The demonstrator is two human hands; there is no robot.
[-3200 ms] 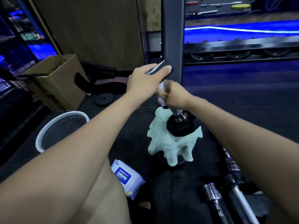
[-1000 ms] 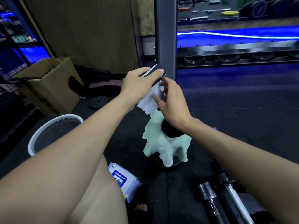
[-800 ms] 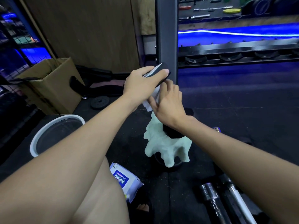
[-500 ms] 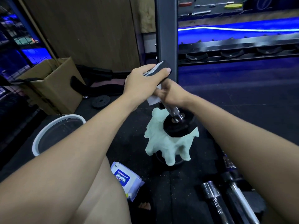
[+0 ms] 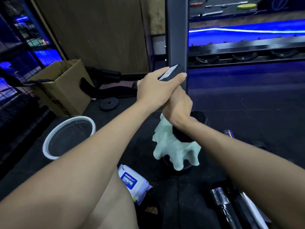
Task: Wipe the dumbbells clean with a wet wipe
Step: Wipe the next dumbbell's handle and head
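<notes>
The dumbbell [image 5: 186,134] stood on end on the floor [image 5: 247,113] at centre, its lower head draped in a pale green cloth [image 5: 175,149]. The left hand [image 5: 156,90] clenched its grip over the upper head. The right hand [image 5: 179,106], just below, curled around the handle; no wet wipe showed there. A wipes pack [image 5: 133,182] lay nearer, left of the dumbbell.

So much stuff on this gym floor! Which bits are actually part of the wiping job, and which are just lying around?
In use:
- dumbbell standing on end
- left hand gripping its top
- right hand around its handle
- pale green cloth under its lower head
- wet wipe pack

Lying about:
- cardboard box
- white basin
- small weight plate
- chrome bars
</notes>
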